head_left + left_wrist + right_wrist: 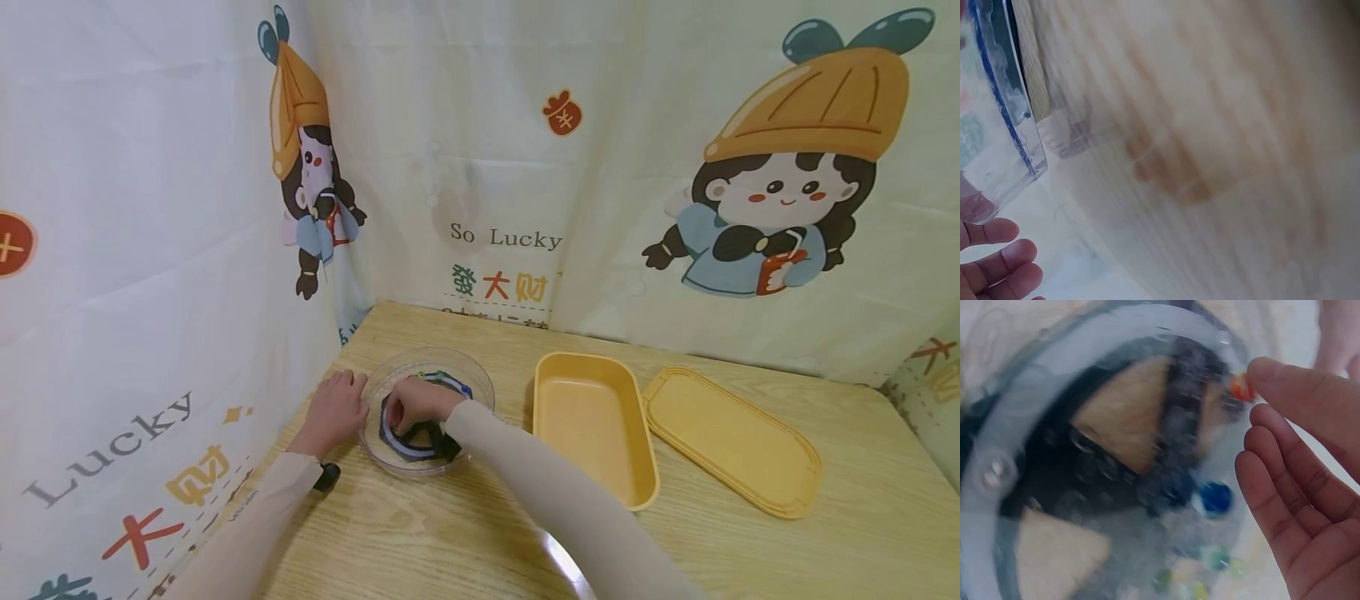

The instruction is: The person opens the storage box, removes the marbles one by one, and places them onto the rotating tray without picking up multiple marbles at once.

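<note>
A clear round bowl (480, 367) holds a dark hexagonal piece with a pale ring (410, 451). My right hand (420, 402) reaches down inside the bowl. In the right wrist view, its thumb and index fingertip pinch a small orange-red bead (1242, 387), partly hidden by the thumb. Close below the fingers lies a blue bead (1215, 499), with small green and yellow beads (1216, 557) farther down. My left hand (339, 410) is at the bowl's left rim. Seen from the left wrist, its fingers (1013, 259) lie loosely bent beside the clear wall (1022, 181).
To the right of the bowl stands a deep yellow tray (648, 487). A flat yellow lid (731, 437) lies beside it. All of these are on a wooden table (390, 533), with printed cloth (480, 150) hanging behind and to the left.
</note>
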Action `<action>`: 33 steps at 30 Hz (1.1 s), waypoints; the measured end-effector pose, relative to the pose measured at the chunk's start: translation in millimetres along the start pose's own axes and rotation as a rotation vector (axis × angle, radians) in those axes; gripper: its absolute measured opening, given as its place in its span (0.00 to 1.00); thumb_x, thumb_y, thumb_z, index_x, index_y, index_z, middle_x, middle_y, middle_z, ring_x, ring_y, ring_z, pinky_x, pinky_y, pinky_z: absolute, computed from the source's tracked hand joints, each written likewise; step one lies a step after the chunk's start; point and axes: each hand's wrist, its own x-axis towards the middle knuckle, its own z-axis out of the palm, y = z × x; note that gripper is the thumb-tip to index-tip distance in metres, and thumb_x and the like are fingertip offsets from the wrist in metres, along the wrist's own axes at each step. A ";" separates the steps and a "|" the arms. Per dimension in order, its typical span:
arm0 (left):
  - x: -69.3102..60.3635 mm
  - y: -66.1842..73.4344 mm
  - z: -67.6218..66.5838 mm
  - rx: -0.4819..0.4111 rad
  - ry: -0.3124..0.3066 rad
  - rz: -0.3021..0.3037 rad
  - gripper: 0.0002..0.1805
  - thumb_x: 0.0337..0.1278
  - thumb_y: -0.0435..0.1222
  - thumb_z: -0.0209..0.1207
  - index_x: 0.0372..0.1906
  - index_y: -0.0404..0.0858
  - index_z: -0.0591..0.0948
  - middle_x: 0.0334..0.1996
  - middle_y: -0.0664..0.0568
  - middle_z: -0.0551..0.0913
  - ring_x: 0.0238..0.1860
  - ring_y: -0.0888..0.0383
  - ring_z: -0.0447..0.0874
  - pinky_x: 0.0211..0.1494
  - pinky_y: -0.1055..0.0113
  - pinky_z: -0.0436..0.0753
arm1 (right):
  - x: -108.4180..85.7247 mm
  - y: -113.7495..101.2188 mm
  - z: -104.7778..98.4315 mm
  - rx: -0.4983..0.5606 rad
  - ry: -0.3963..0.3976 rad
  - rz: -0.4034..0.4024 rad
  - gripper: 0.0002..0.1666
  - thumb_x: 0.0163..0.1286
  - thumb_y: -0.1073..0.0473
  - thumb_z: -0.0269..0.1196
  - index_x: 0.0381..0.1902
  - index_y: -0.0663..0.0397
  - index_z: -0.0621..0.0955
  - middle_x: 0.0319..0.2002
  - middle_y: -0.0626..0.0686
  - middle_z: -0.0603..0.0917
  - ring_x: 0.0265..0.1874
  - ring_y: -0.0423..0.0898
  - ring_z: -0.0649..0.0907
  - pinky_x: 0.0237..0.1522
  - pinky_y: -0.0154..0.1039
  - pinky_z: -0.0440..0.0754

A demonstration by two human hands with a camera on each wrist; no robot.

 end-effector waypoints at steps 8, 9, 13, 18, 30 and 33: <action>0.0 2.4 -2.2 -0.017 -0.030 -0.016 0.11 0.49 0.33 0.57 0.37 0.31 0.74 0.26 0.42 0.71 0.29 0.46 0.68 0.33 0.53 0.71 | -25.1 -5.0 -38.0 -0.036 0.047 -0.058 0.10 0.56 0.64 0.68 0.38 0.59 0.85 0.37 0.54 0.87 0.33 0.41 0.82 0.36 0.27 0.78; -0.2 2.7 -2.4 -0.018 -0.028 -0.014 0.10 0.49 0.32 0.57 0.37 0.31 0.74 0.26 0.43 0.71 0.28 0.47 0.68 0.33 0.53 0.71 | -29.7 -4.2 -43.2 -0.056 0.061 -0.071 0.09 0.57 0.65 0.68 0.38 0.59 0.85 0.37 0.54 0.87 0.33 0.41 0.83 0.36 0.27 0.78; -1.4 3.6 -4.5 -0.024 0.016 0.005 0.08 0.48 0.30 0.56 0.34 0.32 0.73 0.24 0.43 0.70 0.26 0.47 0.66 0.30 0.54 0.70 | -52.1 -0.9 -64.3 -0.084 0.075 -0.080 0.08 0.57 0.65 0.67 0.37 0.56 0.85 0.38 0.55 0.87 0.35 0.43 0.83 0.39 0.30 0.79; -1.4 2.7 -4.7 -0.026 0.038 0.012 0.07 0.47 0.30 0.55 0.33 0.32 0.72 0.24 0.43 0.69 0.25 0.47 0.66 0.29 0.54 0.69 | -84.6 7.0 -84.7 -0.143 0.077 -0.083 0.08 0.57 0.63 0.67 0.37 0.55 0.86 0.39 0.54 0.87 0.36 0.43 0.83 0.41 0.32 0.79; -1.4 0.8 -1.6 -0.015 0.045 0.014 0.07 0.47 0.30 0.56 0.33 0.31 0.73 0.25 0.41 0.71 0.26 0.46 0.68 0.30 0.53 0.71 | -166.9 35.5 -91.7 -0.202 0.079 -0.042 0.07 0.56 0.63 0.69 0.35 0.55 0.85 0.34 0.52 0.85 0.34 0.47 0.83 0.37 0.31 0.79; -2.1 1.0 -2.2 -0.016 0.037 0.012 0.07 0.48 0.30 0.56 0.34 0.31 0.73 0.25 0.41 0.71 0.27 0.45 0.69 0.30 0.53 0.71 | -183.6 46.9 -84.7 -0.192 0.078 -0.031 0.07 0.56 0.62 0.69 0.34 0.55 0.85 0.34 0.52 0.86 0.33 0.45 0.83 0.37 0.30 0.79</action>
